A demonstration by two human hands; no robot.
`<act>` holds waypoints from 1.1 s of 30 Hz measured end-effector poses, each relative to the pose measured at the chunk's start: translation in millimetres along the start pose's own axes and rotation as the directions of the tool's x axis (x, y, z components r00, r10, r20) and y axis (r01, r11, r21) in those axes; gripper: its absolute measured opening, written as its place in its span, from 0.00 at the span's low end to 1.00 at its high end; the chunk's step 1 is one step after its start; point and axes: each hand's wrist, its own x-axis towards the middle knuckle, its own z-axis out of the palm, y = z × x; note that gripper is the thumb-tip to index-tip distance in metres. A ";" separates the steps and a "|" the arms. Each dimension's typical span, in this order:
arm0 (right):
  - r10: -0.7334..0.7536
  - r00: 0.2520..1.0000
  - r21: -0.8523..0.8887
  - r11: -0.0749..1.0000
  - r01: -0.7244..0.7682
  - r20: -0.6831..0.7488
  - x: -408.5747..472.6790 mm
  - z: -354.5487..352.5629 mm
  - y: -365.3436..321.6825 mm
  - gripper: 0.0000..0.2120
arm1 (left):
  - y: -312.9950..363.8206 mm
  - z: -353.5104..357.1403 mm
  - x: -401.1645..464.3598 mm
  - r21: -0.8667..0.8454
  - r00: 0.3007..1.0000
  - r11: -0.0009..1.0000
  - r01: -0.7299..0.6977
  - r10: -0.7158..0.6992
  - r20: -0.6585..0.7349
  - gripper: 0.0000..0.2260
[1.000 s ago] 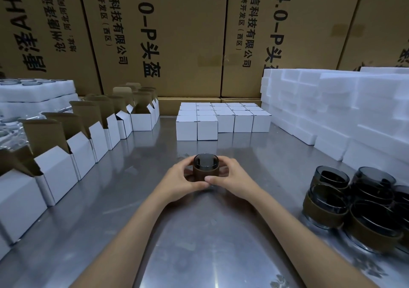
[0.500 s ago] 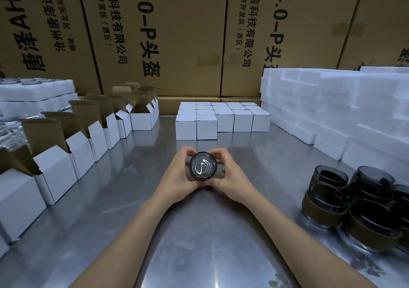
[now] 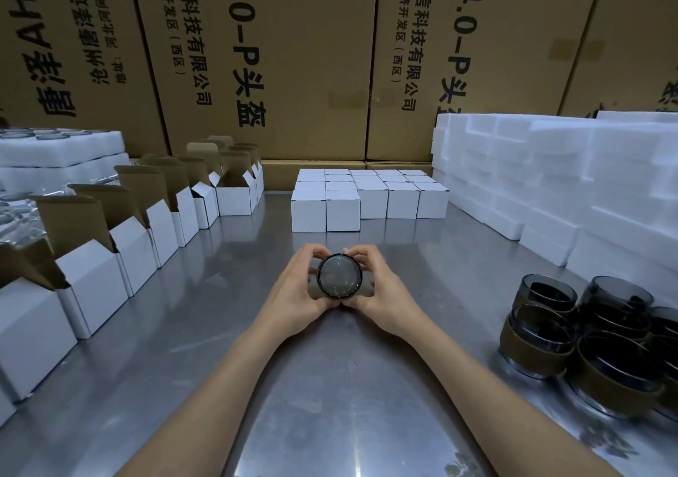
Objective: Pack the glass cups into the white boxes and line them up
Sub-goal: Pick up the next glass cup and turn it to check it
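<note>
Head view: both hands, left hand (image 3: pixel 293 289) and right hand (image 3: pixel 385 293), curl fingers round a tilted glass cup (image 3: pixel 339 276) above the desk (image 3: pixel 330 385), nearer than the closed boxes (image 3: pixel 324 210); loosened grip risks breakage.

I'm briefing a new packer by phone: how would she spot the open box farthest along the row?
Start at the steel table and follow the row of open white boxes along its left side to the far end. The last open box stands there, turned to face forward, unlike its neighbours.
</note>
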 end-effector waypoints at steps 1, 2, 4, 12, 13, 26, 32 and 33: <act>0.003 1.000 0.019 1.000 -0.003 0.002 0.2 -0.1 0.4 0.29 | 0.2 0.0 -0.1 -0.005 1.000 1.000 0.003 -0.003 0.004 0.28; 0.011 1.000 0.043 0.999 -0.012 0.008 0.4 -0.2 1.1 0.29 | 0.4 0.1 0.1 -0.012 1.000 1.000 0.005 -0.005 0.008 0.28; 0.045 0.999 0.092 0.995 -0.046 0.019 0.8 -0.5 2.1 0.29 | 1.0 -0.3 0.3 -0.020 1.000 1.000 0.004 -0.004 0.021 0.29; 0.254 0.967 0.471 0.855 -0.218 -0.012 2.9 -2.7 -5.5 0.13 | 9.9 -2.1 -1.0 -0.182 0.993 0.976 0.121 -0.121 0.011 0.31; 0.259 0.966 0.470 0.853 -0.225 -0.007 2.7 -3.7 -6.7 0.15 | 11.8 -2.7 -0.5 -0.212 0.989 0.966 0.146 -0.149 -0.001 0.30; 0.255 0.956 0.424 0.857 -0.292 0.143 -1.5 -9.3 -15.5 0.26 | 11.4 -5.3 0.7 -0.245 0.944 0.915 0.320 -0.329 0.003 0.29; 0.216 0.965 0.426 0.867 -0.260 0.149 -0.2 -13.2 -10.3 0.17 | 5.8 -5.8 0.8 -0.229 0.970 0.944 0.237 -0.244 0.000 0.21; 0.213 0.965 0.422 0.869 -0.258 0.153 0.0 -15.1 -11.0 0.18 | 5.6 -5.9 0.9 -0.231 0.975 0.948 0.217 -0.222 0.003 0.19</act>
